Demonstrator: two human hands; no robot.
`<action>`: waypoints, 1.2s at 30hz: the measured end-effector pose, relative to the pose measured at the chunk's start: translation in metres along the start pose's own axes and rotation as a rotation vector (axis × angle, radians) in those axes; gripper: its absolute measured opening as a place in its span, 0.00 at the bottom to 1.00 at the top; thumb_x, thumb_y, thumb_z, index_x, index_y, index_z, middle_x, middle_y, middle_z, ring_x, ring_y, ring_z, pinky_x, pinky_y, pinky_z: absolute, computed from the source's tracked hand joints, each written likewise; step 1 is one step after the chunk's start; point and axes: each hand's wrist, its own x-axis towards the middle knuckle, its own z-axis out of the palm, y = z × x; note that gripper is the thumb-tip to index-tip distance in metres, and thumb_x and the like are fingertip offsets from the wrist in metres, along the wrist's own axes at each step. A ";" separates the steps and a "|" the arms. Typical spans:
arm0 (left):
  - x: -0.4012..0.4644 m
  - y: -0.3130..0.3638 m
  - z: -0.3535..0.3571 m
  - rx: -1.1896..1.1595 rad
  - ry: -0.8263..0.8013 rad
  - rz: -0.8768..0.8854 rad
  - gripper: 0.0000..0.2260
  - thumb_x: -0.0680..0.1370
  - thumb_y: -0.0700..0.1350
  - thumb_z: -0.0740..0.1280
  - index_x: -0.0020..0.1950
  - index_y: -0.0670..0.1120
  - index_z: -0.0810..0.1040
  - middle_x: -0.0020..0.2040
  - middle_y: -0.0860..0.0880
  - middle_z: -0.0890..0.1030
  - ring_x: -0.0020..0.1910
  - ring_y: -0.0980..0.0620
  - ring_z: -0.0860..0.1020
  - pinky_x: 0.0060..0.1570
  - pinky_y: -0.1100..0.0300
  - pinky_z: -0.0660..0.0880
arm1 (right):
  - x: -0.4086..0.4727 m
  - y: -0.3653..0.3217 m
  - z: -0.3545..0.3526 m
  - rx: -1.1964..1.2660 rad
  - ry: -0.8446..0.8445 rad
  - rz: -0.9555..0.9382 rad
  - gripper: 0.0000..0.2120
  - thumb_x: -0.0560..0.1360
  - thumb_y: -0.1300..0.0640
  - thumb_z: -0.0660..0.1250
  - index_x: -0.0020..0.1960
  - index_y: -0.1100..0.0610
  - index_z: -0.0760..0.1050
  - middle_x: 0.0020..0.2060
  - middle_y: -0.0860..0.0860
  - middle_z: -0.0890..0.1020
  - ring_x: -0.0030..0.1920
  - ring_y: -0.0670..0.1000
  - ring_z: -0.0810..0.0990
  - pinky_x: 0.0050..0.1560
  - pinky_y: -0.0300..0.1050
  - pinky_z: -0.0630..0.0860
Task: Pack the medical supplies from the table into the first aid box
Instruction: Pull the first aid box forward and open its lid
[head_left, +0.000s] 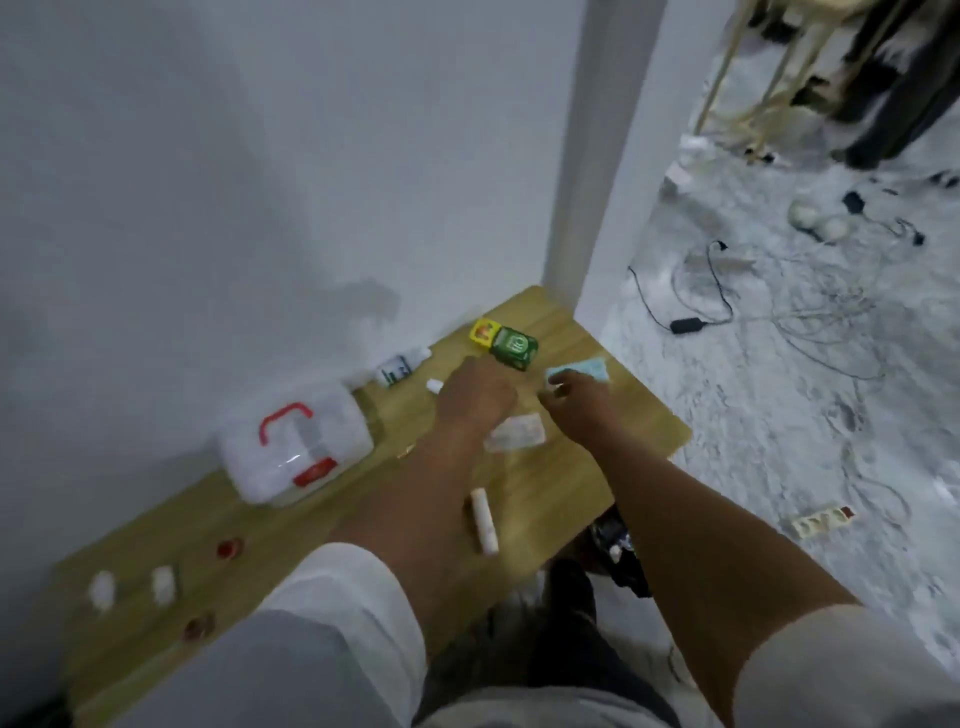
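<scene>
The first aid box, clear plastic with a red handle and red latch, lies shut on the wooden table by the wall. My left hand hovers over the table's far middle, fingers curled down; a small white cap shows at its left edge. My right hand reaches beside it, fingertips touching a light blue packet. Behind them sit a green box, a yellow box and a white bottle. A pale sachet lies between my wrists, a white tube nearer me.
At the table's near left lie two small white bottles and two small red round items. The wall runs along the table's far side. Right of the table the floor holds cables, a black adapter and a power strip.
</scene>
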 end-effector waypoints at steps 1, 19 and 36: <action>-0.007 -0.023 -0.018 -0.013 0.050 -0.053 0.18 0.77 0.51 0.68 0.64 0.47 0.79 0.60 0.45 0.80 0.59 0.43 0.80 0.47 0.53 0.75 | 0.000 -0.025 0.010 0.002 -0.023 -0.051 0.18 0.77 0.50 0.73 0.64 0.58 0.81 0.55 0.57 0.86 0.59 0.58 0.82 0.58 0.47 0.75; -0.083 -0.336 -0.012 -0.438 0.647 -0.465 0.34 0.83 0.63 0.61 0.84 0.50 0.57 0.82 0.46 0.62 0.79 0.42 0.63 0.73 0.48 0.62 | 0.028 -0.180 0.249 -0.110 -0.224 -0.586 0.38 0.77 0.45 0.73 0.80 0.60 0.63 0.78 0.57 0.68 0.76 0.57 0.67 0.73 0.47 0.63; -0.209 -0.298 0.061 -0.351 0.668 -0.416 0.38 0.79 0.64 0.67 0.83 0.48 0.61 0.82 0.45 0.60 0.76 0.38 0.66 0.57 0.42 0.81 | -0.108 -0.063 0.222 -0.070 -0.035 -0.747 0.27 0.76 0.47 0.75 0.67 0.62 0.77 0.63 0.56 0.81 0.63 0.57 0.80 0.58 0.47 0.77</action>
